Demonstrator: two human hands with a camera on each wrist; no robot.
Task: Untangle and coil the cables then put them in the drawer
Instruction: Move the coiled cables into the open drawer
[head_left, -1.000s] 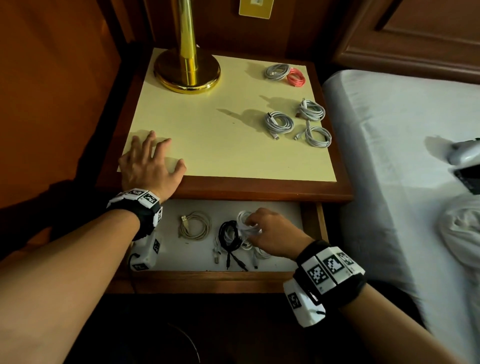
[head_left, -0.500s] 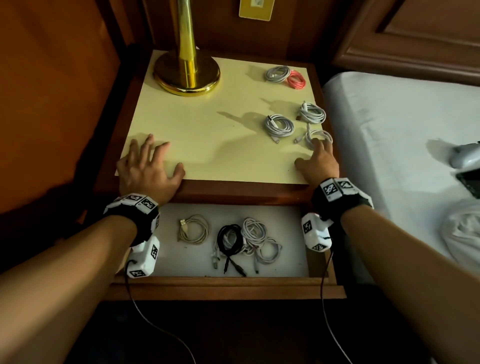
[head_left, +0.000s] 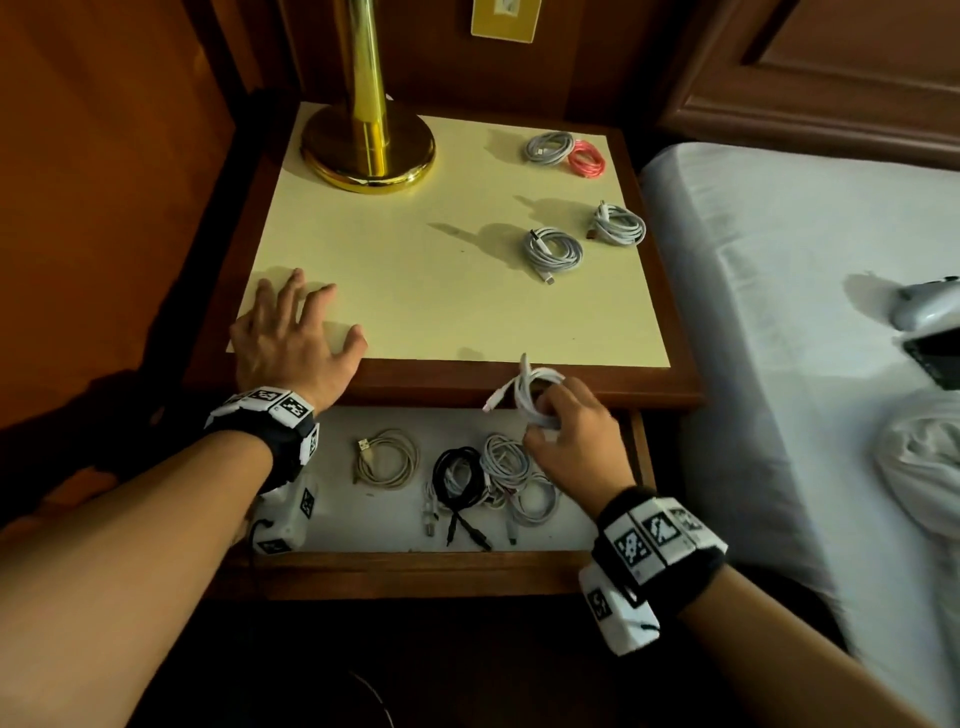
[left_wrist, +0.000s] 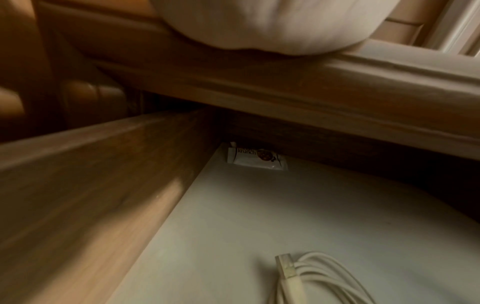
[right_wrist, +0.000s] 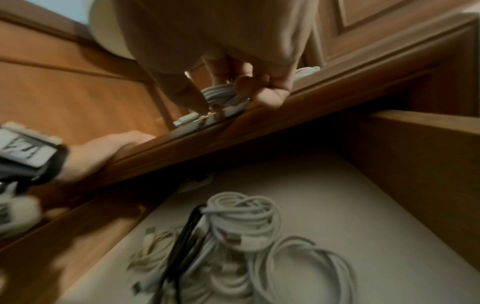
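My right hand (head_left: 550, 410) grips a coiled white cable (head_left: 527, 392) just above the back of the open drawer (head_left: 415, 574); in the right wrist view the fingers (right_wrist: 267, 96) curl round the white cable (right_wrist: 223, 95). Inside the drawer lie a beige coil (head_left: 387, 457), a black coil (head_left: 457, 475) and white coils (head_left: 514, 467). On the nightstand top (head_left: 415, 312) rest a grey coil (head_left: 553, 249), a white coil (head_left: 618, 226), and at the back a grey coil (head_left: 548, 148) beside a pink one (head_left: 587, 158). My left hand (head_left: 291, 338) lies flat on the top's front left corner.
A brass lamp base (head_left: 369, 150) stands at the back left of the top. A bed (head_left: 779, 312) adjoins the right side, with a white device (head_left: 924, 306) on it. A small white packet (left_wrist: 255, 159) lies in the drawer's back left corner.
My right hand went from the drawer up to the front right coil on the top, took hold of it, and now carries it over the drawer. The left hand stayed put.
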